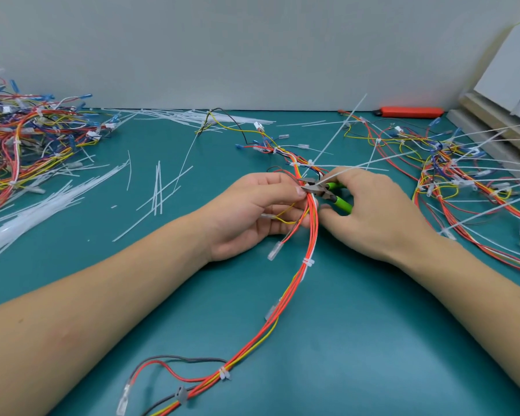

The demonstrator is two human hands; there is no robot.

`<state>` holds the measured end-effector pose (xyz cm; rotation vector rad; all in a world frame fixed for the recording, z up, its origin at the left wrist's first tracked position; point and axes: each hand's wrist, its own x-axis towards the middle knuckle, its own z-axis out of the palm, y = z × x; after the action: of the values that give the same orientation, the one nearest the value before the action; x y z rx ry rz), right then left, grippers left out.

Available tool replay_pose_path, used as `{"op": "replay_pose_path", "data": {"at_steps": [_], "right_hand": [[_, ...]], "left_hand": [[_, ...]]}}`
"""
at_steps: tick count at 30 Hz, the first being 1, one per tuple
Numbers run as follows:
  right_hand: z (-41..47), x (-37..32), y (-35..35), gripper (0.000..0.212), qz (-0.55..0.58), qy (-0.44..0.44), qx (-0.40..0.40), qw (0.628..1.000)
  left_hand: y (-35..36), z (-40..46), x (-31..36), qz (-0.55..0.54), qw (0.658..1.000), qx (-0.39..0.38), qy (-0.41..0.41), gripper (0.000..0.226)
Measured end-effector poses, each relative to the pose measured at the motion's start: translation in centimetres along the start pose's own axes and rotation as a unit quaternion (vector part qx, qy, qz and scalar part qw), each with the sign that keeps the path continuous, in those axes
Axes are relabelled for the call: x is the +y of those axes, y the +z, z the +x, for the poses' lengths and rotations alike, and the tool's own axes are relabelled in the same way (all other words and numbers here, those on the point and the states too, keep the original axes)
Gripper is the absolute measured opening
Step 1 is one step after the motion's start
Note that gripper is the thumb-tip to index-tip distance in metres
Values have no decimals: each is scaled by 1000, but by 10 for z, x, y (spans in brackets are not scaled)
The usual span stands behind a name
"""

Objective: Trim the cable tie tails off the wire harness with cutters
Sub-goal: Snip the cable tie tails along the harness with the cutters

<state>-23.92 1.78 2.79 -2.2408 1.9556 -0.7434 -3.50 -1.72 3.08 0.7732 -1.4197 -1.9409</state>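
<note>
A teal table point(357, 340) carries everything, backed by a pale wall point(252, 49). At far left lies a heap of finished harnesses point(27, 136); at right, a tangle of harnesses point(463, 175) with long white tie tails sticking out. Loose cut tie tails point(42, 205) litter the left side. An orange tool point(409, 112) lies by the wall. The wire harness point(297, 289), mostly orange and yellow, runs from centre down to the bottom edge. The left hand point(252, 211) has its grip clenched on the harness bundle. The right hand point(379, 211) grasps green-handled cutters point(327, 193), whose tips meet a white cable tie tail point(339, 174) at the bundle.
</note>
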Motion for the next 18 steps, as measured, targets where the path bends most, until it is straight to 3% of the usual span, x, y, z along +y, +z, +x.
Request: {"op": "replay_pose_path", "data": {"at_steps": [8, 14, 18], "right_hand": [[3, -1, 6, 22, 70, 19, 66, 995], [-1, -1, 8, 27, 36, 9, 48, 998], [-2, -3, 8, 19, 47, -28, 43, 998]], "left_hand": [[2, -2, 1, -8, 1000, -12, 11, 19], [1, -4, 3, -8, 1000, -17, 2, 20], [0, -3, 3, -13, 1000, -14, -1, 15]]}}
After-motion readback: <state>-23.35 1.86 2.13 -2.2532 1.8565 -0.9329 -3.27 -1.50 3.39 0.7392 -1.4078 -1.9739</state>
